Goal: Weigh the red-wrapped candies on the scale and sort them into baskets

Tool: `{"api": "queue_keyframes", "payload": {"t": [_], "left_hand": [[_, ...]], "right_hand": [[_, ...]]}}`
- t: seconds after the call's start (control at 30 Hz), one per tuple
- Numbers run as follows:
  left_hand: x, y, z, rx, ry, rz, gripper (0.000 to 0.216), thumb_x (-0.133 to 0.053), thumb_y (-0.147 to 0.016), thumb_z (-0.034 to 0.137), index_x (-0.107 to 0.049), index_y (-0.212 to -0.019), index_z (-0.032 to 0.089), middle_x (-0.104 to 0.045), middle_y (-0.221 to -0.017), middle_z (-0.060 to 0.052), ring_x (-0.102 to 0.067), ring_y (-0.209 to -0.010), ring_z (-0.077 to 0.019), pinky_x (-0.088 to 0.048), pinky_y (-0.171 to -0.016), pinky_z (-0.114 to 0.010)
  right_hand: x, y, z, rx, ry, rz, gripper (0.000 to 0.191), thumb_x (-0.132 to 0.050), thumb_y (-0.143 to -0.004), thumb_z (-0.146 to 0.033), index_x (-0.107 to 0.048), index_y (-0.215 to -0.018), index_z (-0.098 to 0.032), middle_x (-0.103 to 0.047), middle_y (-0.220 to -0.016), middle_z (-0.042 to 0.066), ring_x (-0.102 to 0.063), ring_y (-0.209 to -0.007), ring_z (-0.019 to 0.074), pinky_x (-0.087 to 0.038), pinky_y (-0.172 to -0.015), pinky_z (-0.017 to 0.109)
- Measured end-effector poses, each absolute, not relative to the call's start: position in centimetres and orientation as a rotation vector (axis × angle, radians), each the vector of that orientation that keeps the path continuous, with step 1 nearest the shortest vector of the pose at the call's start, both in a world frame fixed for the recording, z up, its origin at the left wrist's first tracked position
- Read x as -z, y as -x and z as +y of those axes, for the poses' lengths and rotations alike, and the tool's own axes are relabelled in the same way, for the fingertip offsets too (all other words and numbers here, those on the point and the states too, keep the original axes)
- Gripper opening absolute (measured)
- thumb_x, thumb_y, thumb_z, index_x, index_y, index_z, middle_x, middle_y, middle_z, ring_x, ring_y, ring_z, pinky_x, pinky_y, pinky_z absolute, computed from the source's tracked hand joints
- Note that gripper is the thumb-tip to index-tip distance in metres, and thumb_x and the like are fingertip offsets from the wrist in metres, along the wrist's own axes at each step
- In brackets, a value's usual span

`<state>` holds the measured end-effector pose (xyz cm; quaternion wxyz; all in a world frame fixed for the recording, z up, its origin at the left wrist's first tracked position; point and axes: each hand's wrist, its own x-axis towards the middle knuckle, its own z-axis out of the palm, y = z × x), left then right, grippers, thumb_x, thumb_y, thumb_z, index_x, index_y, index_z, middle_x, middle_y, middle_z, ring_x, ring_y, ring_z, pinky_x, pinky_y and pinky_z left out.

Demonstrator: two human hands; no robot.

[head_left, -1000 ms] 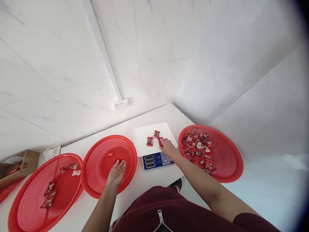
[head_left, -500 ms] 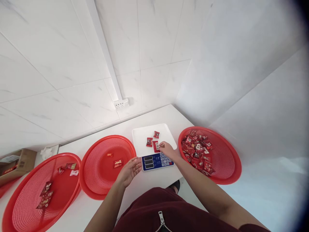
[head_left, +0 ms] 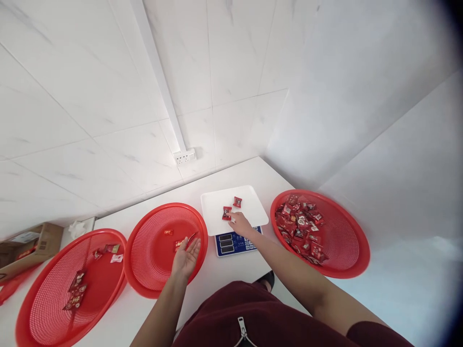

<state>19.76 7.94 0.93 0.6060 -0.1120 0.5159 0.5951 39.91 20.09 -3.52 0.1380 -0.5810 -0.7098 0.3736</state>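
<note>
your right hand (head_left: 239, 223) sits at the centre of the frame over the white scale tray (head_left: 253, 208). its fingertips touch the nearer candy packet (head_left: 226, 212); whether they pinch it cannot be told. the packet lies just up and left of that hand, with its long axis roughly upright in the frame. a second packet (head_left: 237, 201) lies just beyond. your left hand (head_left: 186, 251), open with the palm up, hovers lower left over the rim of the middle red basket (head_left: 144, 262), farther from the packet.
</note>
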Motion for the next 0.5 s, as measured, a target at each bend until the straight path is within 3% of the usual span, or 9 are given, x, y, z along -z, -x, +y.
{"api": "queue_keyframes", "payload": {"t": [0.1,0.33,0.5], "left_hand": [[-1.0,-19.5,7.5,-1.366,0.249,1.253,0.018,-0.049,-0.084,0.018,-0.051,-0.102,0.015,-0.062,-0.099,-0.014,-0.065,-0.089,-0.0195,-0.056,-0.072,-0.027],[-0.7,-20.7,7.5,-1.238,0.164,1.240,0.010,-0.052,-0.082,0.013,-0.051,-0.091,0.016,-0.062,-0.105,-0.014,-0.066,-0.085,-0.0185,-0.055,-0.071,-0.027],[-0.5,-21.2,7.8,-1.199,0.128,1.224,0.017,-0.054,-0.081,0.014,-0.049,-0.097,0.018,-0.063,-0.106,-0.013,-0.067,-0.083,-0.0169,-0.053,-0.071,-0.027]], "right_hand": [[4.4,-39.5,20.4,-1.062,1.705,-2.073,0.038,-0.049,-0.081,-0.020,-0.059,-0.117,-0.020,-0.051,-0.120,0.010,-0.058,-0.097,0.0175,-0.041,-0.088,0.027],[5.0,-39.7,20.2,-0.998,1.765,-2.069,0.029,-0.043,-0.083,-0.016,-0.069,-0.094,-0.017,-0.063,-0.104,0.009,-0.059,-0.096,0.0199,-0.043,-0.083,0.028],[4.5,-40.1,20.1,-0.889,1.770,-2.042,0.033,-0.042,-0.084,-0.015,-0.061,-0.110,-0.019,-0.055,-0.117,0.009,-0.056,-0.101,0.0181,-0.041,-0.085,0.027]]}}
